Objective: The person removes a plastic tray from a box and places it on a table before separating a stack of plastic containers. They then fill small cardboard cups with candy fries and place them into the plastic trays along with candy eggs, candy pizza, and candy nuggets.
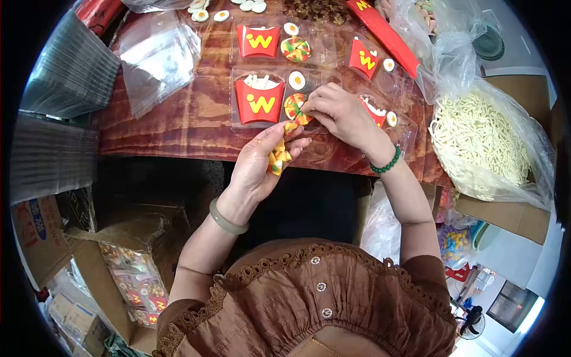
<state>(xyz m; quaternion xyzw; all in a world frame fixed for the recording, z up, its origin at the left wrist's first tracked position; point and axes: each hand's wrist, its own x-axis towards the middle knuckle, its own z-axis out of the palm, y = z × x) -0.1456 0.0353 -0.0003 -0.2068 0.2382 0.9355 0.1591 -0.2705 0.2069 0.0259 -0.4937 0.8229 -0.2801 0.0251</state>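
Several toy pizza slices [278, 159] lie in my left hand [256, 162], its fingers curled around them at the table's front edge. My right hand [338, 113] pinches at a pizza slice [304, 118] beside a round toy pizza [293, 106] in a clear plastic tray [239, 125]. That tray also holds a red fries box [260, 101] with white fries and a toy fried egg [297, 80]. Behind it, another tray carries a fries box [259, 40], an egg [291, 28] and a full round pizza [295, 49].
To the right are more trays with red fries boxes [363, 59] and a big bag of pale toy fries [485, 137]. Stacked clear trays [68, 71] stand at the left, near a loose plastic sheet [157, 59]. Loose eggs [221, 16] sit at the back.
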